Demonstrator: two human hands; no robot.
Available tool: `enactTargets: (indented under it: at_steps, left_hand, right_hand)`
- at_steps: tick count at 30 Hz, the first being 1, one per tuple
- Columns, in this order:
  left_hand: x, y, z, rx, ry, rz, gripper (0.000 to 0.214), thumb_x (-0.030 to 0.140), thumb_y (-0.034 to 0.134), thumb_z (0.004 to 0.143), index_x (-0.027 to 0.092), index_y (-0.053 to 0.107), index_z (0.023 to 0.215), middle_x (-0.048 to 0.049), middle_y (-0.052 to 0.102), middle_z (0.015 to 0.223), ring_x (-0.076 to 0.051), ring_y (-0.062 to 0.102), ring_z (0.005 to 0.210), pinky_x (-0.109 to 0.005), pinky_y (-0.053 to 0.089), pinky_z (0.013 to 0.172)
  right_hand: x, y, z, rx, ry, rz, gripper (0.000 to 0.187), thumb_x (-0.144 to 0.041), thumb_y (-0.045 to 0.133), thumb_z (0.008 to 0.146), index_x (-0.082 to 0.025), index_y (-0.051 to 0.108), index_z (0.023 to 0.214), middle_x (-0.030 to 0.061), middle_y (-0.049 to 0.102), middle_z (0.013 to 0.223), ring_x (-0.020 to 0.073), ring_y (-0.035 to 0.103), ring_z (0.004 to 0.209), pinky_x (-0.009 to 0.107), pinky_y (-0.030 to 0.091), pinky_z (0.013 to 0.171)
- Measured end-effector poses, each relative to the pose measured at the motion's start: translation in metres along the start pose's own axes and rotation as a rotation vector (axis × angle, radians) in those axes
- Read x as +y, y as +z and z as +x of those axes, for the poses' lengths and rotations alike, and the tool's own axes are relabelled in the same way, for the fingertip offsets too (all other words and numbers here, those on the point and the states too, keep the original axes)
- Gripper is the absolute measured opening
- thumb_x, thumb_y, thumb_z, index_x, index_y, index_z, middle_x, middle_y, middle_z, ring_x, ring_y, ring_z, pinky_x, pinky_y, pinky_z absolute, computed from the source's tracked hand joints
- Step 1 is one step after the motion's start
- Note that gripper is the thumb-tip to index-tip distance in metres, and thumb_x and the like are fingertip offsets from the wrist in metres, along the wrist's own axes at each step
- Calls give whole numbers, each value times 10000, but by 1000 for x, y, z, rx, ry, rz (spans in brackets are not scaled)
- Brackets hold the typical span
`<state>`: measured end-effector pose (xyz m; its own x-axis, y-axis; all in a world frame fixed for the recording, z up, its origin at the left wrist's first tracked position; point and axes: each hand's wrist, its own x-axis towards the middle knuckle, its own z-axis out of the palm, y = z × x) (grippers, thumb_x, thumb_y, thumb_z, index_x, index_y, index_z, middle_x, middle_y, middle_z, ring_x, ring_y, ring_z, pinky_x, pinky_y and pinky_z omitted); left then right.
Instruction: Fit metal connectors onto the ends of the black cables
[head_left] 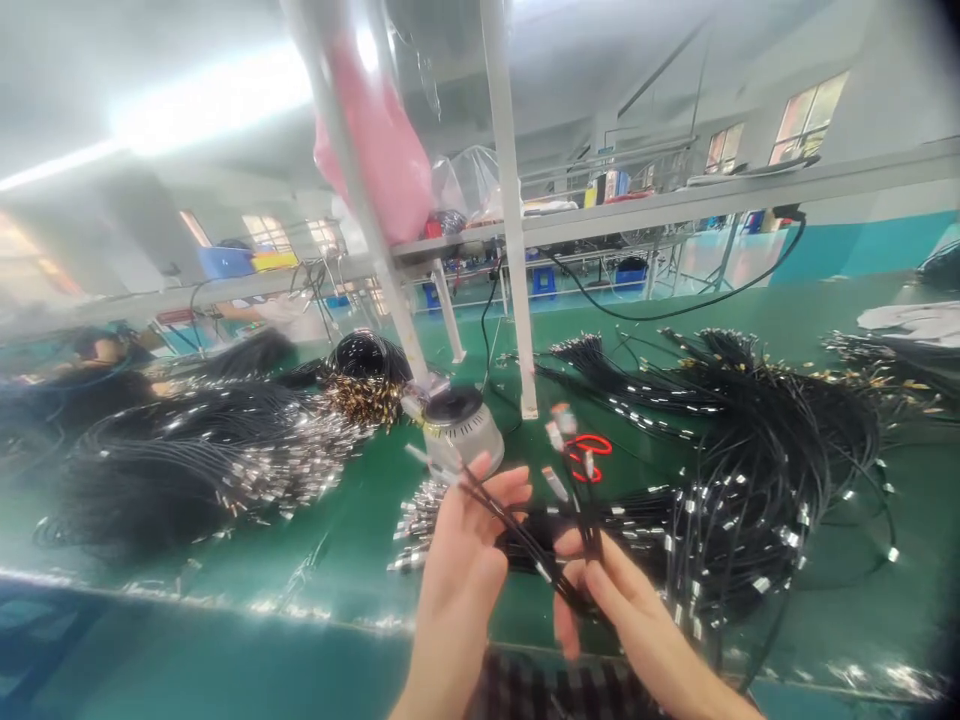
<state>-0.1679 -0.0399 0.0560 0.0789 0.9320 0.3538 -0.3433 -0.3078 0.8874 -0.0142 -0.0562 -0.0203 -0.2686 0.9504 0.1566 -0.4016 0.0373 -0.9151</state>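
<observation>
Low in the middle of the frame I saw my left hand (469,545) and right hand (611,595) both gripping 1 bundle of black cables (540,545) strung between them, above the green table (300,560), with red scissors (589,455) just beyond.

between the fingers (495,495) run matt black rubbery cables (525,540) with shiny metal plugs (555,483); beneath, a glossy green desk (360,560).

Worn at head height, aimed forward and down, looked closely onto both hands' grip on black cables (540,545), took in green bench (337,560) beyond.
</observation>
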Motion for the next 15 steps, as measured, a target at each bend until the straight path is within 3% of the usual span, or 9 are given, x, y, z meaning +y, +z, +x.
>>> enactTargets:
  at_steps: [4, 8, 11, 15]
  left_hand:
    - [9, 12, 10, 170, -8, -81, 513, 550, 419, 925, 160, 551, 1230, -137, 715, 1049, -277, 643, 983, -390, 485, 842]
    - [14, 14, 15, 287, -14, -65, 373, 440, 530, 905, 123, 684, 1028, -102, 736, 829, -224, 658, 811, -323, 501, 733]
    - [11, 14, 11, 241, -51, -41, 340, 424, 560, 887, 136, 721, 966, -79, 727, 774, -187, 634, 754, -283, 492, 716]
    - [4, 12, 1, 75, -140, 98, 275, 402, 672, 819, 168, 739, 947, -68, 741, 817, -177, 632, 788, -254, 488, 755]
  right_hand:
    - [11, 0, 0, -2, -20, 74, 374, -563, 457, 926, -193, 500, 960, 19, 646, 633, 138, 579, 488, 250, 457, 496]
    - [15, 1, -1, 57, -20, 115, 406, -592, 519, 882, -187, 521, 912, 12, 616, 647, 126, 557, 482, 246, 464, 471]
    - [14, 4, -3, 132, -7, 158, 436, -610, 588, 827, -188, 550, 930, 24, 618, 725, 128, 565, 492, 257, 472, 459]
    - [11, 5, -3, 198, -1, 171, 459, -610, 617, 807, -199, 559, 1002, 27, 636, 750, 142, 583, 522, 258, 471, 461]
